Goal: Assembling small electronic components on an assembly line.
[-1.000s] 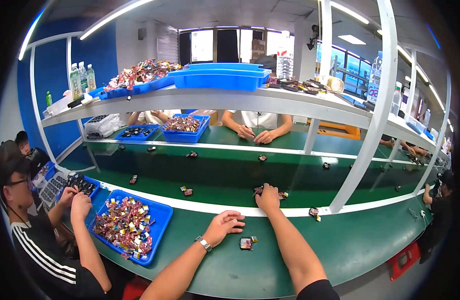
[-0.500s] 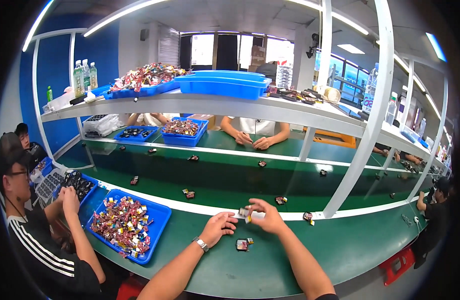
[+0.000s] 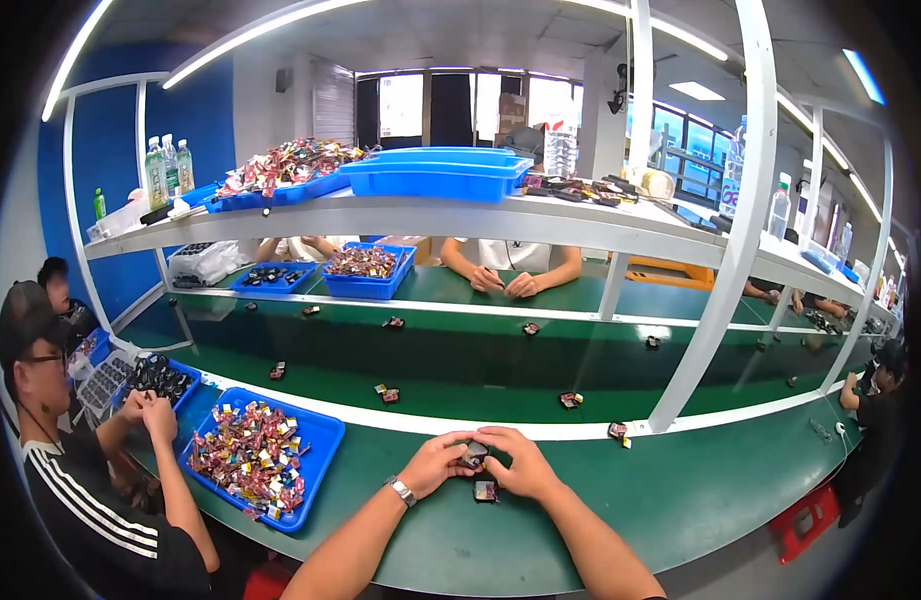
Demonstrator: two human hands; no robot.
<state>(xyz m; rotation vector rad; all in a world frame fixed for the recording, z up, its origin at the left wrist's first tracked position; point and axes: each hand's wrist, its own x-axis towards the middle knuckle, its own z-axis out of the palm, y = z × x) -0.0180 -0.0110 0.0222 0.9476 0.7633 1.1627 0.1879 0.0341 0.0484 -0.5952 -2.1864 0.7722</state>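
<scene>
My left hand (image 3: 437, 466) and my right hand (image 3: 523, 464) meet above the green bench, fingers curled round a small dark electronic part (image 3: 474, 455). Fingers partly cover the part, so its details are hard to make out. The left wrist wears a metal watch (image 3: 402, 489). Just below the hands, a second small dark part (image 3: 487, 491) with a pinkish-red patch lies flat on the bench, apart from both hands.
Left of my hands stands a blue tray (image 3: 326, 455) heaped with small red, white and yellow pieces. A co-worker (image 3: 91, 490) sits beside it. Beyond a white rail (image 3: 381, 421), several small parts lie along a green belt (image 3: 461, 365). A white post (image 3: 716, 270) rises at the right, supporting a shelf (image 3: 431, 215).
My right hand has come left to my left hand, bringing the part it held. Both hands now close round it. The parts on the belt appear slightly shifted, and the view has moved slightly.
</scene>
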